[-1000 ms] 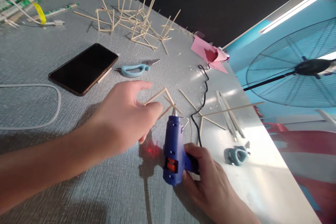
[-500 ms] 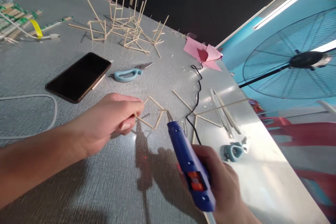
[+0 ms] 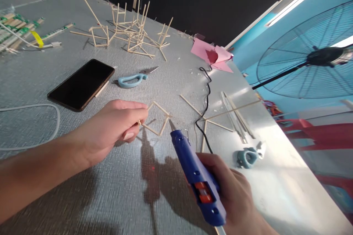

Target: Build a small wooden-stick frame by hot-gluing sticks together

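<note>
My left hand (image 3: 117,126) is closed, pinching one corner of a small frame of thin wooden sticks (image 3: 150,129) above the table. In my right hand (image 3: 230,187) is a blue glue gun (image 3: 194,176), its fingers wrapped round the handle. The nozzle points up and left, at or very near the frame's right corner; whether it touches I cannot tell. A glue stick's pale end shows at the gun's rear. Beyond my left hand lie a black smartphone (image 3: 82,83) and scissors with a light blue handle (image 3: 132,80).
Joined stick structures (image 3: 132,35) stand at the back. Packs of sticks (image 3: 16,29) and a white cable (image 3: 56,117) lie left. On the right are a black cord (image 3: 209,91), a stick piece (image 3: 217,124), clear glue sticks (image 3: 233,117), a blue-grey tool (image 3: 248,157) and pink paper (image 3: 209,53).
The glue gun's nozzle has shifted slightly left and down along the frame's right corner. My left hand and the frame have moved a little left in the view. Both grips stay the same.
</note>
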`<state>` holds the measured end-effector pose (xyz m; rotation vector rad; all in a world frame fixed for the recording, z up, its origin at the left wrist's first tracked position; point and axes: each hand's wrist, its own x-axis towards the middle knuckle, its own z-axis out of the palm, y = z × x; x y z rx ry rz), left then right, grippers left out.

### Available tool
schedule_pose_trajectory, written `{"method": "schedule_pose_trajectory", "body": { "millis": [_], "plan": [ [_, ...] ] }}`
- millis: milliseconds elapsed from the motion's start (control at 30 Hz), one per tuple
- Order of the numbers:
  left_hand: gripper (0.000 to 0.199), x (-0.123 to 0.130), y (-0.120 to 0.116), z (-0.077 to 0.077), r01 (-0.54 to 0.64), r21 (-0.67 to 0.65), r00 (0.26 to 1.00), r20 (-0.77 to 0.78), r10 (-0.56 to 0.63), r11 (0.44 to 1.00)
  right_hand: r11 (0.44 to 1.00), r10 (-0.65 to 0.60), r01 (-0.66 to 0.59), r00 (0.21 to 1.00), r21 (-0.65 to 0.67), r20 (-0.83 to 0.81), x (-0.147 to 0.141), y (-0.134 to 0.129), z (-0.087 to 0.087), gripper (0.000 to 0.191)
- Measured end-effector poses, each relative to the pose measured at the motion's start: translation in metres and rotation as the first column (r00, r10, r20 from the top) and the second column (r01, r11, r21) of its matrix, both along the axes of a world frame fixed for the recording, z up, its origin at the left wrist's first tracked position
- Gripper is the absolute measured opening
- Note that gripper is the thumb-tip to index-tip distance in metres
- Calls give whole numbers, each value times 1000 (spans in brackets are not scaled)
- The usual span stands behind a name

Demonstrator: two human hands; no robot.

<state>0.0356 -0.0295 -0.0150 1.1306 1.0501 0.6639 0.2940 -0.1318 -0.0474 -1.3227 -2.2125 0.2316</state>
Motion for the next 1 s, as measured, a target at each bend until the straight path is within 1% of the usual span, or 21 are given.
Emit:
{"method": "schedule_pose_trajectory", "body": {
  "millis": [100, 233, 300, 400, 533, 600, 767, 1000],
  "plan": [
    [16, 1, -1, 2, -22, -67, 1000, 14, 23, 998, 1000, 4, -4, 1000, 5, 1, 0, 1, -1, 30],
    [9, 3, -2, 4, -35, -95, 999, -1, 35, 995, 1000, -5, 5, 1000, -4, 0, 1, 2, -2, 31],
    [10, 3, -2, 5, -40, -108, 999, -18, 38, 993, 1000, 2, -2, 1000, -10, -3, 2, 2, -2, 31],
    [25, 4, -2, 5, -50, -115, 999, -26, 47, 992, 1000, 17, -17, 1000, -15, -3, 2, 1, -1, 32],
    [49, 5, -4, 7, -89, -95, 996, -36, 86, 992, 1000, 1, -1, 1000, -8, 5, 2, 1, -2, 32],
    [58, 6, -4, 7, -102, -89, 994, -48, 98, 991, 1000, -4, 4, 1000, -5, 4, 2, 1, -2, 31],
    [70, 7, -5, 9, -121, -78, 987, -120, 111, 990, 1000, 2, -3, 1000, -13, -10, 2, 2, -2, 32],
    [85, 4, -5, 21, -38, 76, 986, -162, 49, 996, 998, -41, 39, 997, -40, -68, 4, 5, -1, 28]
  ]
}}
